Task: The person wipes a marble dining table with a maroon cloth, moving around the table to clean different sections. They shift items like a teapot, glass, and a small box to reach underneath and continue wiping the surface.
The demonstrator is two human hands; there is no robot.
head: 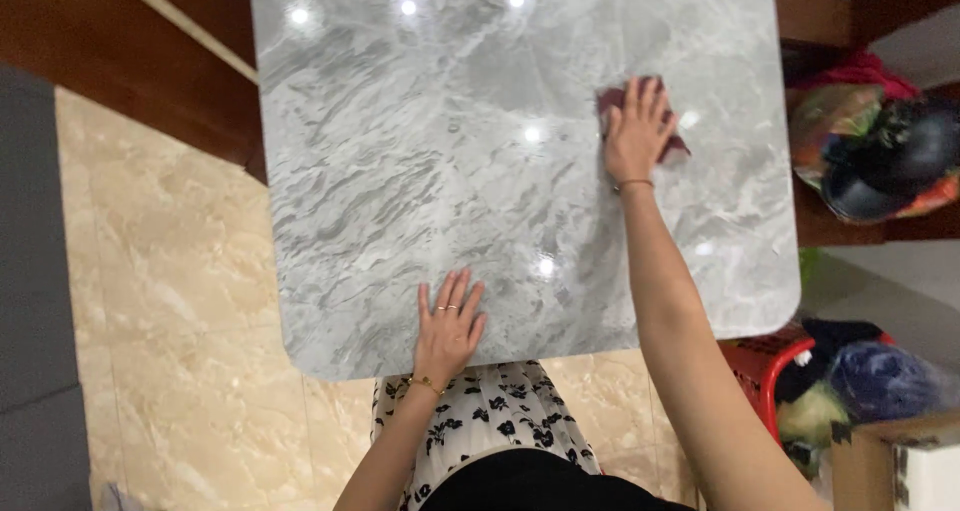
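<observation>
A glossy grey marble-patterned table (400, 161) fills the middle of the head view. My right hand (635, 131) is stretched out over its far right part, pressing flat on a dark red cloth (612, 99) that peeks out around the fingers. My left hand (449, 326) lies flat with fingers spread on the near edge of the table, holding nothing. It wears rings and a thin bracelet at the wrist.
Beige marble floor tiles (180, 301) lie to the left and below the table. A red basket (770, 366) with dark bundles stands at the lower right. A black helmet (890, 166) and colourful bags sit at the right. Dark wooden furniture (130, 51) is at the upper left.
</observation>
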